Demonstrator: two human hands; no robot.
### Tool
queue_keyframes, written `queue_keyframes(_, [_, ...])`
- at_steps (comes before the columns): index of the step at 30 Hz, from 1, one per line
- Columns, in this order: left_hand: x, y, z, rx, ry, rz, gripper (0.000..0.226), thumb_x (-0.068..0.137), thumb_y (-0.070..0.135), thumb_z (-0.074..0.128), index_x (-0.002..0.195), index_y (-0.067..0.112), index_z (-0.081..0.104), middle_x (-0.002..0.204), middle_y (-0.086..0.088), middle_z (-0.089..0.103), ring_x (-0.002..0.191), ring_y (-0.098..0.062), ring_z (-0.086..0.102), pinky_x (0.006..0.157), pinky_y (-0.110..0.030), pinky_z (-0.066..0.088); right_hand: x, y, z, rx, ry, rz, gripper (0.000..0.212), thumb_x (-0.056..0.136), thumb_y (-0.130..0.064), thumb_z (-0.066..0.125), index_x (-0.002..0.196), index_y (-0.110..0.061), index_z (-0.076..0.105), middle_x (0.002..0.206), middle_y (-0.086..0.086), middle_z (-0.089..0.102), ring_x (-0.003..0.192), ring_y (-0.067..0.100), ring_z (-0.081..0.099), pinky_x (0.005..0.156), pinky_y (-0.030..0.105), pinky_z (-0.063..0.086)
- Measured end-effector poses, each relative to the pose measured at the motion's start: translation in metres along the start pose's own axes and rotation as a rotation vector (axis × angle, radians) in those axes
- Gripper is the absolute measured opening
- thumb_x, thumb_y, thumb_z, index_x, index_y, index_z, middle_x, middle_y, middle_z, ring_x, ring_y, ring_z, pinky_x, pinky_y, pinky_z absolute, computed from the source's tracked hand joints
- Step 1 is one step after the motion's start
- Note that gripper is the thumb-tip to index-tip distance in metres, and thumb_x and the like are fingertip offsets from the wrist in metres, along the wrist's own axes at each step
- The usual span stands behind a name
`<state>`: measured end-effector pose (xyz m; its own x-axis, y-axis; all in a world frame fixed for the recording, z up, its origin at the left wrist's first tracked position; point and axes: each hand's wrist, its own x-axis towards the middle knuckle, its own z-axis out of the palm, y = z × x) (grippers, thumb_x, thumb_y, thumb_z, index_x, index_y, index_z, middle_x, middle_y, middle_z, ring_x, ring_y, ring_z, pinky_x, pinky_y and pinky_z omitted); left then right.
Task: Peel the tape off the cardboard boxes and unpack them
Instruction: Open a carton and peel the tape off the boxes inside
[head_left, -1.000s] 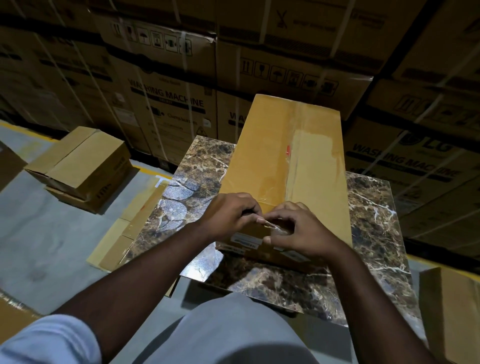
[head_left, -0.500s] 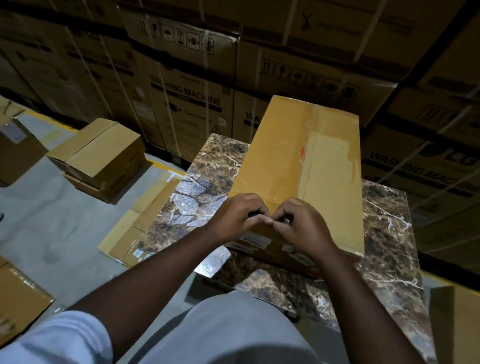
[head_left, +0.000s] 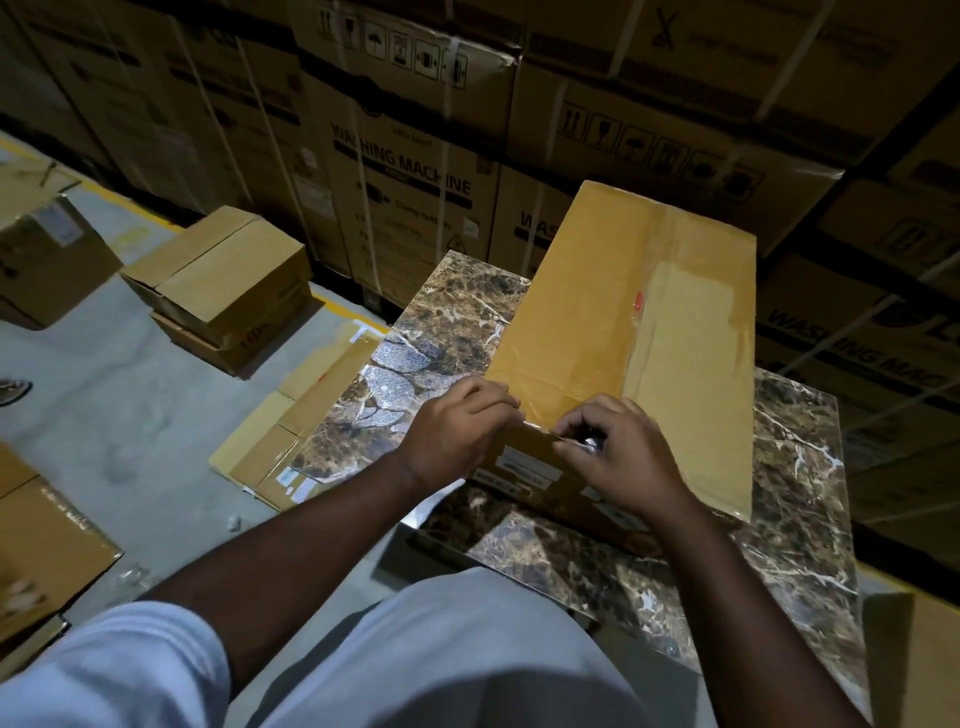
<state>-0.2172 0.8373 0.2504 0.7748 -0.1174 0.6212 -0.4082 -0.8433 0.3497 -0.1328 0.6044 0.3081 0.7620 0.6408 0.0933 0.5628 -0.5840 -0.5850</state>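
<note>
Cardboard box (head_left: 597, 312): long, tan, flaps closed, lay flat on a marbled brown slab (head_left: 795, 467), long axis running near to far. Clear tape (head_left: 691, 332): glossy strip ran along the top seam, right of centre, and reached the near edge; a small red mark sat beside it.

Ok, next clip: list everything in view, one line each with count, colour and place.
long box: one, yellow-brown, lying on the marble slab, taped along its top
clear tape: one strip, glossy, along the long box's top
marble slab: one, brown with white veins, under the long box
washing machine cartons: many, brown, stacked along the back
stacked small boxes: two, tan, on the floor at left
flattened cardboard: several pieces, tan, beside the slab
floor: grey concrete
left hand: at the box's near edge, fingers curled on it
right hand: pinching the tape end there
</note>
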Motion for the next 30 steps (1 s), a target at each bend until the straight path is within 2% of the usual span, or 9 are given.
queue_keyframes(4, [0.010, 0.004, -0.006, 0.001, -0.017, 0.001, 0.011, 0.097, 0.013, 0.064, 0.103, 0.016, 0.073, 0.106, 0.001, 0.071, 0.099, -0.024, 0.066, 0.063, -0.041, 0.056, 0.013, -0.013, 0.000, -0.153, -0.062, -0.056, 0.042, 0.075, -0.064, 0.079, 0.108, -0.040, 0.070, 0.100, -0.020, 0.062, 0.096, 0.010, 0.051, 0.081, 0.036, 0.043])
queue_keyframes(9, [0.022, -0.017, -0.018, -0.047, -0.126, 0.062, 0.012, 0.096, 0.015, 0.064, 0.106, 0.017, 0.070, 0.104, -0.002, 0.067, 0.092, -0.024, 0.064, 0.064, -0.042, 0.056, 0.028, -0.029, 0.020, -0.065, 0.052, -0.083, 0.013, 0.083, -0.040, 0.084, 0.091, -0.032, 0.077, 0.088, -0.016, 0.065, 0.089, 0.011, 0.054, 0.072, 0.033, 0.047])
queue_keyframes(13, [0.007, -0.027, -0.020, -0.188, -0.101, -0.008, 0.020, 0.096, 0.016, 0.075, 0.112, 0.004, 0.075, 0.117, -0.010, 0.068, 0.107, -0.022, 0.067, 0.086, -0.041, 0.057, 0.027, -0.024, 0.023, -0.012, 0.040, -0.041, 0.007, 0.088, -0.033, 0.081, 0.085, -0.029, 0.075, 0.084, -0.015, 0.063, 0.081, 0.005, 0.057, 0.066, 0.030, 0.048])
queue_keyframes(16, [-0.001, -0.031, -0.015, -0.160, -0.096, -0.039, 0.032, 0.094, 0.023, 0.078, 0.118, 0.003, 0.072, 0.122, -0.012, 0.063, 0.111, -0.023, 0.065, 0.087, -0.040, 0.057, 0.028, -0.025, 0.026, 0.073, 0.067, 0.040, 0.009, 0.090, -0.031, 0.078, 0.082, -0.028, 0.073, 0.081, -0.016, 0.063, 0.077, 0.002, 0.058, 0.063, 0.028, 0.045])
queue_keyframes(23, [-0.007, -0.035, -0.013, -0.163, -0.028, -0.019, 0.008, 0.096, 0.003, 0.070, 0.103, 0.001, 0.073, 0.116, -0.015, 0.067, 0.124, -0.027, 0.064, 0.091, -0.044, 0.058, 0.026, -0.027, 0.033, 0.128, 0.116, 0.059, 0.011, 0.086, -0.035, 0.080, 0.080, -0.030, 0.073, 0.080, -0.017, 0.063, 0.078, 0.004, 0.058, 0.066, 0.030, 0.046])
queue_keyframes(25, [-0.009, -0.034, -0.013, -0.143, -0.047, -0.035, 0.011, 0.098, 0.004, 0.063, 0.105, 0.003, 0.071, 0.123, -0.013, 0.066, 0.126, -0.027, 0.063, 0.090, -0.044, 0.059, 0.023, -0.030, 0.032, 0.065, 0.103, 0.011, 0.016, 0.084, -0.049, 0.076, 0.085, -0.033, 0.072, 0.085, -0.018, 0.062, 0.084, 0.003, 0.054, 0.075, 0.035, 0.047])
queue_keyframes(27, [-0.011, -0.032, -0.011, -0.152, -0.049, -0.076, 0.015, 0.101, 0.011, 0.055, 0.109, 0.008, 0.067, 0.129, -0.009, 0.063, 0.125, -0.026, 0.064, 0.084, -0.045, 0.060, 0.023, -0.036, 0.030, -0.016, 0.043, -0.012, 0.038, 0.078, -0.070, 0.069, 0.099, -0.038, 0.073, 0.093, -0.019, 0.062, 0.092, 0.006, 0.052, 0.081, 0.036, 0.043])
queue_keyframes(28, [-0.010, -0.032, -0.012, -0.153, -0.054, -0.084, 0.016, 0.101, 0.015, 0.051, 0.110, 0.012, 0.064, 0.130, -0.006, 0.062, 0.124, -0.026, 0.065, 0.079, -0.045, 0.061, 0.024, -0.040, 0.030, -0.057, 0.017, -0.021, 0.046, 0.076, -0.074, 0.069, 0.107, -0.039, 0.072, 0.098, -0.020, 0.061, 0.096, 0.007, 0.051, 0.083, 0.036, 0.041])
queue_keyframes(30, [-0.006, -0.033, -0.015, -0.149, -0.093, -0.068, 0.016, 0.102, 0.022, 0.046, 0.113, 0.019, 0.058, 0.127, 0.000, 0.059, 0.121, -0.027, 0.067, 0.070, -0.045, 0.062, 0.027, -0.046, 0.035, -0.102, 0.030, -0.045, 0.041, 0.080, -0.063, 0.074, 0.112, -0.039, 0.073, 0.101, -0.018, 0.059, 0.098, 0.009, 0.049, 0.083, 0.035, 0.040])
